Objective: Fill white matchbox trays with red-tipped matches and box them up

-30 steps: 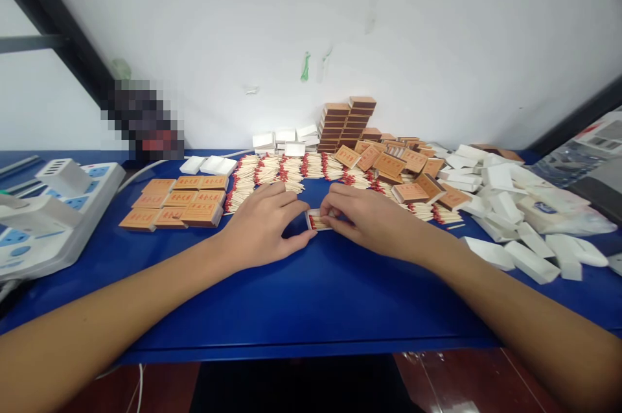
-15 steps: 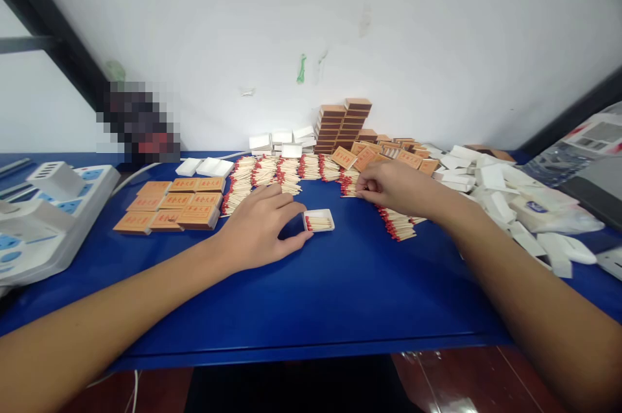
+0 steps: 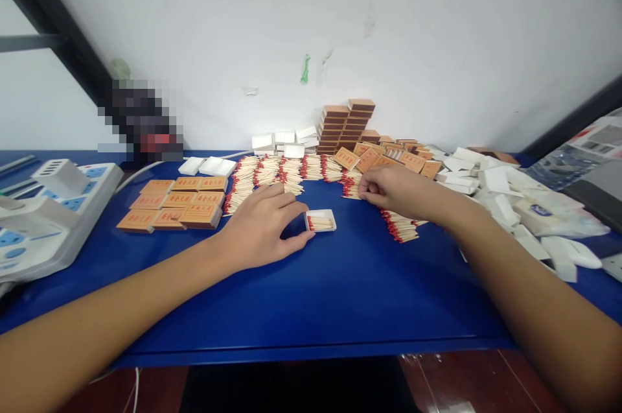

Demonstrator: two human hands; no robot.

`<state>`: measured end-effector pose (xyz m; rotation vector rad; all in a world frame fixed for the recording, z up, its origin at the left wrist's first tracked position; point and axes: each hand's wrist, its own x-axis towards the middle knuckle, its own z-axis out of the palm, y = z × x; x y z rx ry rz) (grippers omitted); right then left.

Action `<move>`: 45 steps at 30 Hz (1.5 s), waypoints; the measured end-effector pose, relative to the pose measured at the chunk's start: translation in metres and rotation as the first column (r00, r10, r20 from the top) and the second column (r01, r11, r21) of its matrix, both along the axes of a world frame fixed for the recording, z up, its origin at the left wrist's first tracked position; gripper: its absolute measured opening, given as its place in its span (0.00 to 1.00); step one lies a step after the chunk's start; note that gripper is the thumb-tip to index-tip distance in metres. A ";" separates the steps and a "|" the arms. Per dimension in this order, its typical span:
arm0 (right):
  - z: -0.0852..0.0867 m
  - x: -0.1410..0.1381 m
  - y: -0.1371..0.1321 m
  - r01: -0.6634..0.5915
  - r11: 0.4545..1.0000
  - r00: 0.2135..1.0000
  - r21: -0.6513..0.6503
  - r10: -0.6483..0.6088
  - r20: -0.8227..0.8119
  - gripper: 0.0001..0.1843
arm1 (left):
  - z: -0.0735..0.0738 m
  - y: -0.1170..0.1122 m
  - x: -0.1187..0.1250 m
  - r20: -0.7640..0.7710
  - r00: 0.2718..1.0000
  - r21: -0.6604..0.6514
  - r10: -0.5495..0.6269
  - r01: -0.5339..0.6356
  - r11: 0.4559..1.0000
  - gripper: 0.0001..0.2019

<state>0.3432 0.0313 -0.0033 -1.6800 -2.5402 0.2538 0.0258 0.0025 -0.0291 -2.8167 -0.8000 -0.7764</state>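
A small white matchbox tray [image 3: 328, 229] with several red-tipped matches [image 3: 319, 224] in it lies on the blue table [image 3: 311, 296]. My left hand [image 3: 265, 228] grips the tray's left end between thumb and forefinger. To the right, my right hand [image 3: 383, 189] is closed in a pinch at the edge of a match pile [image 3: 350, 183]. Its fingertips are partly hidden, so whatever they hold cannot be made out. Another heap of matches [image 3: 401, 228] lies just below that hand. More piles of matches [image 3: 290, 173] stretch in a row behind the tray.
Orange matchboxes [image 3: 172, 202] lie in rows at the left, beside a white power strip [image 3: 72, 225]. Stacked matchboxes [image 3: 335, 131] stand against the wall, with white trays [image 3: 284, 139] left of them. Empty trays [image 3: 500, 192] and a plastic-wrapped pack [image 3: 544, 209] crowd the right.
The whole view has shifted slightly. My right hand's fingers have curled in a little more at the match pile; my left hand keeps its grip on the tray.
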 end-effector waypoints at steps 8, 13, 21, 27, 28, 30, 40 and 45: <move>0.002 -0.001 -0.004 -0.008 1.000 1.000 0.024 0.009 -0.012 0.04 | 0.002 0.000 0.000 -0.012 1.000 -0.017 0.004 -0.004 1.000 0.14; 0.004 -0.013 -0.011 -0.057 0.998 0.998 -0.001 0.057 -0.016 0.08 | 0.001 -0.001 0.001 -0.011 1.000 -0.014 0.009 -0.009 1.000 0.14; -0.002 -0.018 -0.012 -0.057 0.996 0.998 0.062 0.057 -0.006 0.11 | 0.000 -0.001 0.001 -0.011 1.000 -0.021 -0.002 0.002 1.000 0.14; 0.000 -0.017 -0.010 -0.053 0.997 0.999 0.059 0.053 0.003 0.12 | 0.000 -0.001 0.001 -0.013 1.000 -0.026 0.002 -0.003 1.000 0.14; 0.000 -0.017 -0.010 -0.057 0.997 0.998 0.061 0.057 0.006 0.12 | 0.000 -0.001 0.001 -0.015 1.000 -0.028 0.003 -0.003 1.000 0.14; 0.000 -0.018 -0.011 -0.062 0.995 0.998 0.072 0.062 0.009 0.12 | 0.000 -0.001 0.001 -0.017 1.000 -0.032 0.005 -0.006 0.999 0.14; 0.001 -0.022 -0.014 -0.039 0.998 0.998 0.051 0.037 0.044 0.11 | 0.001 -0.001 0.002 -0.016 1.000 -0.029 0.000 -0.001 1.000 0.15; 0.004 -0.027 -0.020 -0.095 0.993 0.995 0.073 0.096 -0.010 0.11 | 0.001 -0.002 0.002 -0.020 1.000 -0.036 0.011 -0.012 0.999 0.14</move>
